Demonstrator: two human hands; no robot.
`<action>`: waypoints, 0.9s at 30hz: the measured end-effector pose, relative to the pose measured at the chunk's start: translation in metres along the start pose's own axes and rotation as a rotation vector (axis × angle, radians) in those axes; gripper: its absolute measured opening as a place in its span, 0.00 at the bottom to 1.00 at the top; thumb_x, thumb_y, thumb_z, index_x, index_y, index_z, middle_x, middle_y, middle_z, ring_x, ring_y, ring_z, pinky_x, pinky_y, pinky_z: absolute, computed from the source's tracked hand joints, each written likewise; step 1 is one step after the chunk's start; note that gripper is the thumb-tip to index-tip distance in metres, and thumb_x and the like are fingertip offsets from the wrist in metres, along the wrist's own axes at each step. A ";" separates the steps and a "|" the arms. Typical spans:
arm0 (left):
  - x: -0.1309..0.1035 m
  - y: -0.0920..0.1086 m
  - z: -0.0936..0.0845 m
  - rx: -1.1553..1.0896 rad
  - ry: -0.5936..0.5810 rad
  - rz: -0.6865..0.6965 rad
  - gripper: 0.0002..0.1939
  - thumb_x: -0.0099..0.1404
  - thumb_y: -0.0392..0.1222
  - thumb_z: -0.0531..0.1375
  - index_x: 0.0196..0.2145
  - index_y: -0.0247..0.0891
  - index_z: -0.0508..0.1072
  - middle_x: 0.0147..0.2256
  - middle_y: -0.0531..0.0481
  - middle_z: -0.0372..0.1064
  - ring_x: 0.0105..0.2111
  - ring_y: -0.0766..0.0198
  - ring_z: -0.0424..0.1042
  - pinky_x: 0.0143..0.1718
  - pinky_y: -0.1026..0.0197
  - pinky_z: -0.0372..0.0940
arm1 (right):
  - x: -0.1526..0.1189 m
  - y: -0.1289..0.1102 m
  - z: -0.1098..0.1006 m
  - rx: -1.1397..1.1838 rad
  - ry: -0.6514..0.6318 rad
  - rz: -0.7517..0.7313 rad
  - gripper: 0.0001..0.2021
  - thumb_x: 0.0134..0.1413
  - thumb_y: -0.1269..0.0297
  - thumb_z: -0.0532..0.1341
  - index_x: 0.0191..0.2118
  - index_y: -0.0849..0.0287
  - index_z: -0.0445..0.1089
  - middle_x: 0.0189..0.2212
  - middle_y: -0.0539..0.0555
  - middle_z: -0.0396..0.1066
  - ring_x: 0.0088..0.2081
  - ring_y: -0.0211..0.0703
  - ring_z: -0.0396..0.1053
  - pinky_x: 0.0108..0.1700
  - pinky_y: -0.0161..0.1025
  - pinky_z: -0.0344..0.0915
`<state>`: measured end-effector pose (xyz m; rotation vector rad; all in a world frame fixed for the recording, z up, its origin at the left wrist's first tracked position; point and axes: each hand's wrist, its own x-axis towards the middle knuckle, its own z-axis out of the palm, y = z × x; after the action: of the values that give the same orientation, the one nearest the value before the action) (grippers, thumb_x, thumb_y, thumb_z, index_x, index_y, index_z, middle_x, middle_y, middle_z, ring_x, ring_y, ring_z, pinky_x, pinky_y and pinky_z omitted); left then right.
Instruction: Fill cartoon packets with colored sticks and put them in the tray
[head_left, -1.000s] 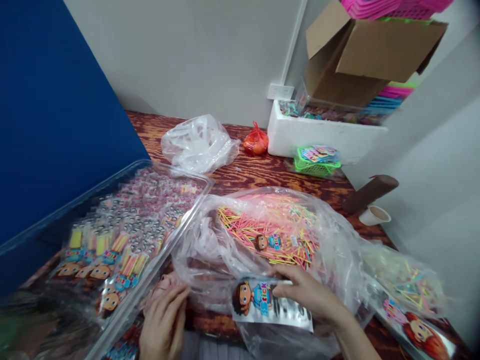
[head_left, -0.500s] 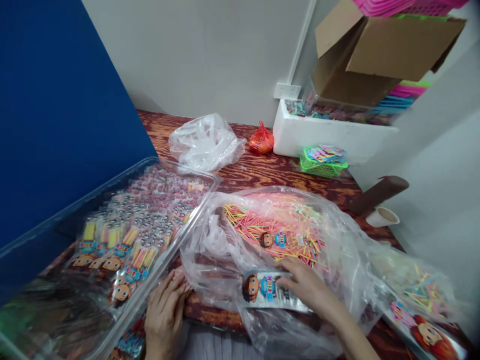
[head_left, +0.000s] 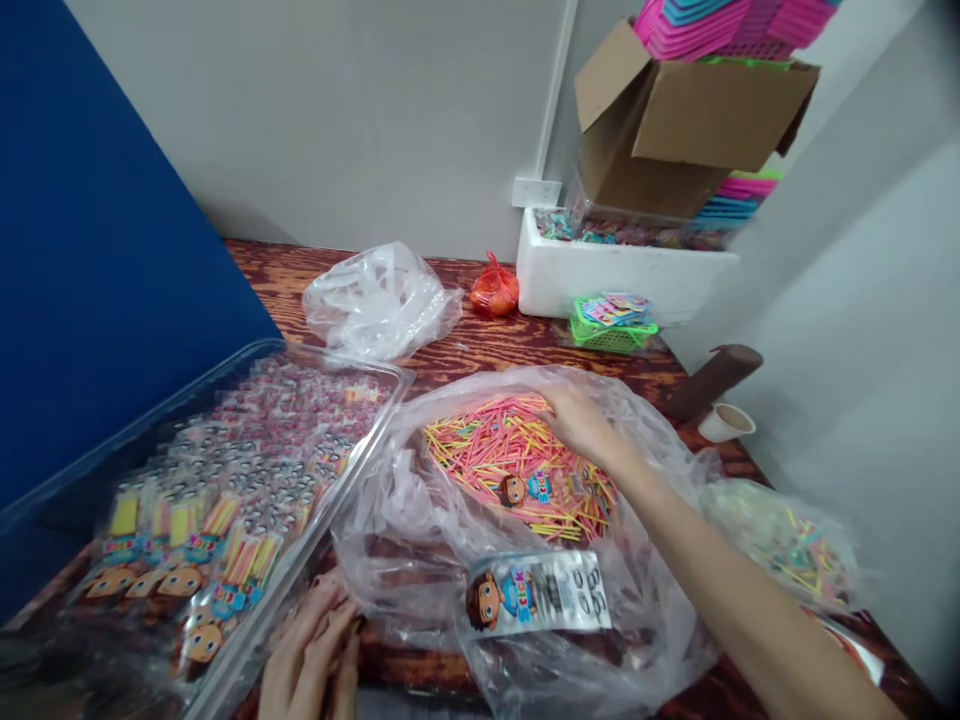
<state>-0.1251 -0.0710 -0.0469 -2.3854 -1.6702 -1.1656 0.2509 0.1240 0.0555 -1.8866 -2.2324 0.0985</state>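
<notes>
A large clear plastic bag (head_left: pixel 420 490) lies open in front of me, full of thin pink and yellow sticks (head_left: pixel 495 440). My right hand (head_left: pixel 581 425) grips the bag's far rim, its fingertips partly hidden by the film. One small printed "Stick" packet (head_left: pixel 525 488) rests on the sticks. Nearer to me, a flat silver "Stick" pouch (head_left: pixel 540 592) lies on the bag's front. My left hand (head_left: pixel 311 655) rests at the table edge by the clear tray (head_left: pixel 360 470), fingers stretched out. Many small filled packets (head_left: pixel 262 440) cover the tray.
Behind the bag are crumpled clear plastic (head_left: pixel 382 300), a red net of orange fruit (head_left: pixel 495 288) and a green basket (head_left: pixel 611 330). A white foam box (head_left: pixel 622 275) stands under a cardboard box (head_left: pixel 705 120). At right are a paper cup (head_left: pixel 726 423) and a smaller bag of sticks (head_left: pixel 795 545).
My right hand has left the silver pouch and moved up to the bag's far rim. The film over the sticks is drawn back. The view has shifted right.
</notes>
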 end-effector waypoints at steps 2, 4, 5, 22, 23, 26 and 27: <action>0.022 0.025 0.000 -0.033 0.022 -0.002 0.21 0.65 0.32 0.57 0.54 0.46 0.68 0.56 0.43 0.64 0.55 0.51 0.66 0.56 0.47 0.62 | 0.015 0.006 0.012 0.013 0.084 -0.014 0.14 0.57 0.74 0.57 0.48 0.62 0.71 0.46 0.62 0.72 0.51 0.54 0.66 0.53 0.46 0.59; 0.052 0.045 0.008 -0.089 -0.017 0.031 0.19 0.66 0.31 0.55 0.53 0.44 0.68 0.55 0.44 0.65 0.54 0.54 0.67 0.53 0.52 0.65 | 0.025 0.013 0.025 0.047 0.150 -0.003 0.16 0.56 0.76 0.55 0.49 0.61 0.71 0.45 0.62 0.72 0.50 0.53 0.65 0.53 0.47 0.59; 0.069 0.052 0.014 -0.112 -0.036 0.057 0.18 0.67 0.32 0.54 0.53 0.43 0.68 0.55 0.43 0.65 0.54 0.55 0.67 0.52 0.53 0.66 | 0.029 0.017 0.031 0.065 0.171 0.008 0.16 0.56 0.76 0.55 0.49 0.61 0.70 0.45 0.62 0.72 0.50 0.53 0.65 0.52 0.47 0.60; 0.143 0.041 0.065 -0.119 -0.188 0.114 0.14 0.68 0.34 0.53 0.50 0.38 0.69 0.55 0.39 0.65 0.55 0.51 0.65 0.54 0.45 0.64 | -0.080 0.026 0.041 0.035 -0.077 0.014 0.07 0.57 0.69 0.60 0.42 0.59 0.71 0.41 0.59 0.72 0.46 0.51 0.67 0.46 0.44 0.62; 0.139 0.047 0.062 -0.152 -0.195 0.115 0.13 0.68 0.35 0.53 0.50 0.38 0.69 0.54 0.40 0.65 0.55 0.52 0.65 0.54 0.46 0.65 | -0.088 0.026 0.045 -0.023 -0.074 0.030 0.09 0.55 0.70 0.61 0.43 0.59 0.70 0.44 0.60 0.71 0.48 0.54 0.65 0.48 0.46 0.61; 0.129 0.061 0.057 -0.238 -0.217 0.120 0.14 0.69 0.34 0.53 0.51 0.39 0.68 0.53 0.41 0.65 0.54 0.54 0.65 0.54 0.48 0.65 | -0.098 0.025 0.051 -0.083 -0.033 0.091 0.06 0.52 0.72 0.62 0.37 0.59 0.68 0.44 0.61 0.69 0.47 0.56 0.64 0.47 0.47 0.61; 0.127 0.065 0.056 -0.259 -0.225 0.124 0.14 0.69 0.34 0.52 0.51 0.39 0.68 0.53 0.41 0.66 0.54 0.54 0.65 0.54 0.48 0.65 | -0.099 0.023 0.050 -0.054 -0.015 0.106 0.03 0.53 0.72 0.62 0.34 0.58 0.67 0.42 0.60 0.69 0.46 0.54 0.64 0.47 0.46 0.61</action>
<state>-0.0211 0.0260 0.0105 -2.8275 -1.4742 -1.1994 0.2784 0.0351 -0.0101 -2.0387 -2.1655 0.0696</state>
